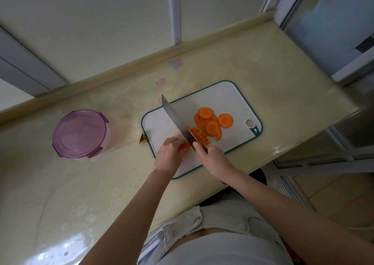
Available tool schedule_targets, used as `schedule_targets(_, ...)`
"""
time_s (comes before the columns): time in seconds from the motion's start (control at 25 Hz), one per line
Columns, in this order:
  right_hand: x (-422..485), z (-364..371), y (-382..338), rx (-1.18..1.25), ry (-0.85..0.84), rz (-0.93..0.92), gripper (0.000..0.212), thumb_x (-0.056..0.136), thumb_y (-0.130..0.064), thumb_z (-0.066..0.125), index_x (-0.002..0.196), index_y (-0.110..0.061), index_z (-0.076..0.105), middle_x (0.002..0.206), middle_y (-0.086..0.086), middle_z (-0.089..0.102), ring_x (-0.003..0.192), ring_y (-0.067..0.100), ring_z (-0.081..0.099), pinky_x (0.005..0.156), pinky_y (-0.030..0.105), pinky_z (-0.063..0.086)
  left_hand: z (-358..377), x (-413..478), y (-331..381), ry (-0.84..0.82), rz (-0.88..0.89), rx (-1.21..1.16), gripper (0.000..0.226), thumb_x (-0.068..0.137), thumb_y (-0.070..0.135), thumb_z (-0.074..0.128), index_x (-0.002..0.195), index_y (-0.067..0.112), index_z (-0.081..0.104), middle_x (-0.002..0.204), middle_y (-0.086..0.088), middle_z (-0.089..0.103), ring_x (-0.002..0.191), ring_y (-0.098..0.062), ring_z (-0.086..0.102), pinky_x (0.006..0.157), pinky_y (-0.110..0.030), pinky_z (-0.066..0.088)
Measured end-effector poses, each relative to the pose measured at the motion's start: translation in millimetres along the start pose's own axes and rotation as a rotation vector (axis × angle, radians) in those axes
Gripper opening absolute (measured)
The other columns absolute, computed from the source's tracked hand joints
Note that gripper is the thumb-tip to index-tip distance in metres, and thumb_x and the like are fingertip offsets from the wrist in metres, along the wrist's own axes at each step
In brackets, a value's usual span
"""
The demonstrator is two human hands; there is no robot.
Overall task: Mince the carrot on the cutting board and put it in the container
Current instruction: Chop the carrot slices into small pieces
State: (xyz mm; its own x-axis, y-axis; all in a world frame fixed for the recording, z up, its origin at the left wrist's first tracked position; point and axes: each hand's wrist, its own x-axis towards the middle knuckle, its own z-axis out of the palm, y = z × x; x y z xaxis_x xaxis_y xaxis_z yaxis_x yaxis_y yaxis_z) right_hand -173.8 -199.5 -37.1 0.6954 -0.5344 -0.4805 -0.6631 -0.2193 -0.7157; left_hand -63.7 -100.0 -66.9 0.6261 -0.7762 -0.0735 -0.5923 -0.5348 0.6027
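Note:
A white cutting board with a green rim lies on the counter. Several round carrot slices are piled on its right half. A small heap of minced carrot lies beside the knife blade. My right hand grips the knife handle, with the blade angled across the board. My left hand holds a bunch of carrot pieces down, its fingers curled on them, just left of the blade. The round container, with a purple lid clipped on, stands to the left of the board.
A small brown scrap lies at the board's left edge. The cream counter meets a raised ledge and window frame behind; its front edge drops off on the right, by a sliding door.

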Motion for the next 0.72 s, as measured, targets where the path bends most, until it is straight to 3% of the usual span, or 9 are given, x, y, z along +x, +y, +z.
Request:
schedule_targets(0.2, -4, -5, 2, 0.016, -0.014, 0.021, 0.058, 0.098, -0.049, 0.037, 0.054, -0.011, 0.038, 0.05, 0.0, 0.041, 0.046, 0.015, 0.041, 0.055, 0.028, 0.036, -2, -1, -2, 0.032, -0.008, 0.046, 0.029, 0.082, 0.013, 0.069, 0.108, 0.002, 0.067, 0.099, -0.013, 0.067, 0.094, -0.028, 0.058, 0.086, -0.032, 0.044)
schedule_targets(0.36, -9, -4, 1, -0.01, -0.032, 0.025, 0.059, 0.098, -0.049, 0.037, 0.053, -0.012, 0.035, 0.048, 0.0, 0.038, 0.044, 0.014, 0.039, 0.05, 0.026, 0.032, 0, -1, -2, 0.002, -0.026, 0.095, 0.023, 0.087, 0.014, 0.063, 0.107, 0.005, 0.069, 0.1, -0.01, 0.064, 0.095, -0.025, 0.053, 0.083, -0.027, 0.041)
schedule_targets(0.72, -9, 11, 0, -0.149, -0.04, 0.067, 0.055, 0.098, -0.05, 0.035, 0.058, -0.012, 0.038, 0.055, 0.001, 0.043, 0.049, 0.015, 0.042, 0.047, 0.024, 0.032, 9, -2, -4, 0.067, -0.001, 0.109, 0.013, 0.079, 0.011, 0.07, 0.091, 0.006, 0.074, 0.083, -0.009, 0.065, 0.08, -0.027, 0.056, 0.071, -0.035, 0.048)
